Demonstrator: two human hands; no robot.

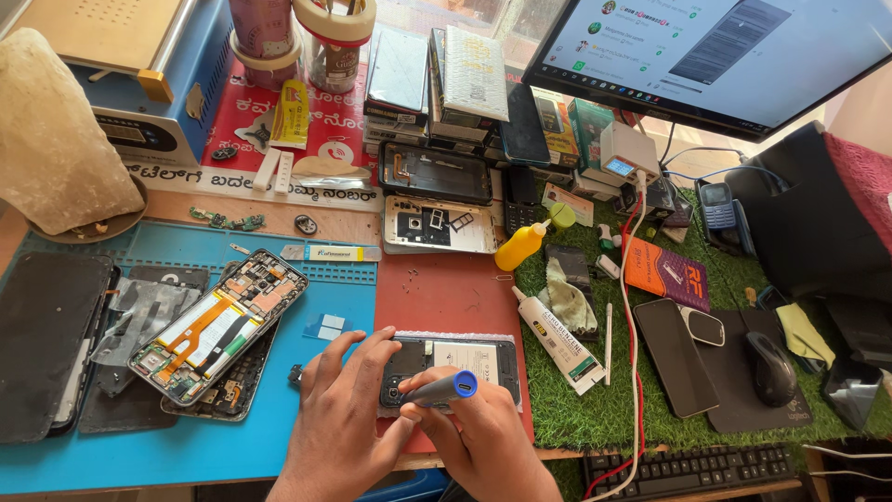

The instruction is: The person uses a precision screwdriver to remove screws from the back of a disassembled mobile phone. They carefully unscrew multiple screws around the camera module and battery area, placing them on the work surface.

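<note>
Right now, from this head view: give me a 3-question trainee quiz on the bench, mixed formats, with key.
1. True or false: the right hand holds a pen-shaped driver with a blue end over the opened phone on the red mat.
2. Multiple choice: what do the left hand's fingers rest on? A) the computer mouse B) the near end of the opened phone on the red mat C) the yellow squeeze bottle
3. Fill in: the glue tube lies on the ____ turf mat.

Key: 1 true; 2 B; 3 green.
</note>
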